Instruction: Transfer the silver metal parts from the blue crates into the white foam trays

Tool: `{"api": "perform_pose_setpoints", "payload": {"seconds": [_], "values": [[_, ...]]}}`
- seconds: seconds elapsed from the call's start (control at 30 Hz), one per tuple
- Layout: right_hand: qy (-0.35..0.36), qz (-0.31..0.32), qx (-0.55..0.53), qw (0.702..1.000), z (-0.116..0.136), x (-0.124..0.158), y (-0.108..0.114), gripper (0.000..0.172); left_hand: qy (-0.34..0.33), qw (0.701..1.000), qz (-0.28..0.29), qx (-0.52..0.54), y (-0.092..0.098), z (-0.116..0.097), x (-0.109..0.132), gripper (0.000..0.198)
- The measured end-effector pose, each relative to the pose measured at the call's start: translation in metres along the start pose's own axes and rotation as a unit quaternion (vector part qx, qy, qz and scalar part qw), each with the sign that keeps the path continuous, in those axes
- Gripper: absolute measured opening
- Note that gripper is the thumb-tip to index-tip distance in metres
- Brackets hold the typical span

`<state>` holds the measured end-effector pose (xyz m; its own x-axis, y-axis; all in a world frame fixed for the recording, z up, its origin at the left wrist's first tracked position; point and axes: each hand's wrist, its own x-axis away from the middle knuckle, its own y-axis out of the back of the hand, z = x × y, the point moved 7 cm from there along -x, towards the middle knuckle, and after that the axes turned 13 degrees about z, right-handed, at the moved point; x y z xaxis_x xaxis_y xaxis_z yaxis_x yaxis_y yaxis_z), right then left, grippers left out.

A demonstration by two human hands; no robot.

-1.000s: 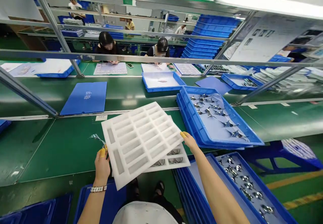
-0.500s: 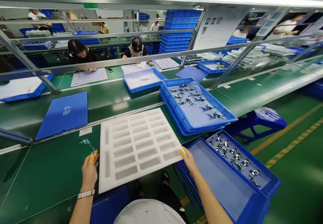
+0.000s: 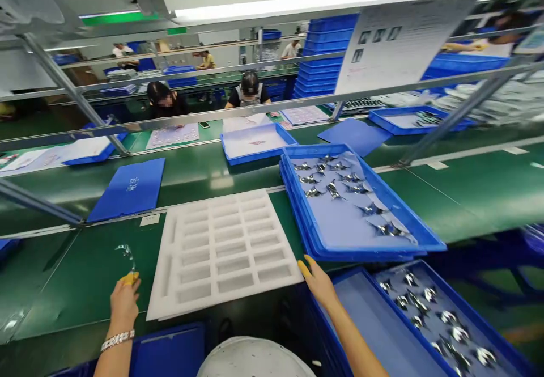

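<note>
A white foam tray [image 3: 215, 266] with several rectangular slots lies on the green table, its near edge over the table's front. My left hand [image 3: 124, 295], with yellow fingertip covers and a bracelet at the wrist, pinches a small shiny metal piece [image 3: 127, 254] left of the foam. At the foam's right front corner is my right hand [image 3: 317, 282], fingers slightly apart, its yellow-covered fingertips at the edge. Right of the foam, stacked blue trays [image 3: 314, 241] hold several shiny metal parts [image 3: 334, 190] on a white sheet.
More blue trays [image 3: 425, 337] with metal parts stand lower at the right. A blue board [image 3: 127, 190] lies at the left beyond the foam. Metal rails [image 3: 191, 117] cross above the far table. Two people [image 3: 249, 90] sit opposite, with a shallow blue tray [image 3: 257, 142] in front.
The foam tray has come down flat on the table, and my right hand's fingers have loosened at its corner. My left hand has moved left, away from the foam, with the metal piece. The view has shifted.
</note>
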<state>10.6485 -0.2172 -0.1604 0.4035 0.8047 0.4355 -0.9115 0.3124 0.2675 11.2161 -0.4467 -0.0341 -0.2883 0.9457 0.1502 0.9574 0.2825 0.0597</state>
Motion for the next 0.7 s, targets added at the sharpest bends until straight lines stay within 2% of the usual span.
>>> {"api": "perform_pose_setpoints", "payload": {"seconds": [0.03, 0.07, 0.1, 0.17, 0.23, 0.3, 0.33, 0.4, 0.47, 0.53, 0.63, 0.7], "values": [[0.058, -0.017, 0.056, 0.997, 0.012, 0.005, 0.013, 0.063, -0.012, 0.998, -0.035, -0.052, 0.001, -0.011, 0.012, 0.008], [0.134, -0.030, 0.112, 0.984, 0.029, 0.012, 0.023, 0.056, -0.023, 0.992, -0.052, -0.109, -0.006, -0.021, 0.026, 0.008], [0.223, -0.038, 0.161, 0.961, 0.049, 0.022, 0.030, 0.049, -0.038, 0.984, -0.045, -0.166, -0.022, -0.030, 0.041, 0.010], [0.394, -0.033, 0.216, 0.893, 0.093, 0.044, 0.034, 0.039, -0.084, 0.962, 0.037, -0.256, -0.079, -0.041, 0.074, 0.013], [0.522, -0.017, 0.236, 0.819, 0.134, 0.064, 0.034, 0.043, -0.150, 0.926, 0.148, -0.315, -0.150, -0.043, 0.109, 0.011], [0.594, 0.003, 0.253, 0.764, 0.165, 0.074, 0.032, 0.052, -0.188, 0.879, 0.257, -0.354, -0.214, -0.035, 0.143, 0.009], [0.612, 0.016, 0.267, 0.744, 0.175, 0.075, 0.030, 0.053, -0.195, 0.856, 0.302, -0.371, -0.238, -0.029, 0.159, 0.010], [0.624, 0.042, 0.316, 0.713, 0.185, 0.074, 0.026, 0.048, -0.188, 0.816, 0.373, -0.401, -0.271, -0.017, 0.186, 0.014], [0.610, 0.079, 0.385, 0.688, 0.179, 0.070, 0.018, 0.036, -0.167, 0.790, 0.427, -0.406, -0.288, -0.007, 0.206, 0.017], [0.589, 0.125, 0.447, 0.661, 0.164, 0.066, 0.009, 0.020, -0.146, 0.785, 0.462, -0.386, -0.296, -0.001, 0.218, 0.018], [0.573, 0.170, 0.479, 0.643, 0.140, 0.061, 0.001, 0.016, -0.124, 0.803, 0.469, -0.346, -0.298, 0.007, 0.220, 0.017], [0.567, 0.175, 0.461, 0.660, 0.131, 0.055, 0.001, 0.017, -0.112, 0.828, 0.441, -0.328, -0.293, 0.012, 0.211, 0.014]]}}
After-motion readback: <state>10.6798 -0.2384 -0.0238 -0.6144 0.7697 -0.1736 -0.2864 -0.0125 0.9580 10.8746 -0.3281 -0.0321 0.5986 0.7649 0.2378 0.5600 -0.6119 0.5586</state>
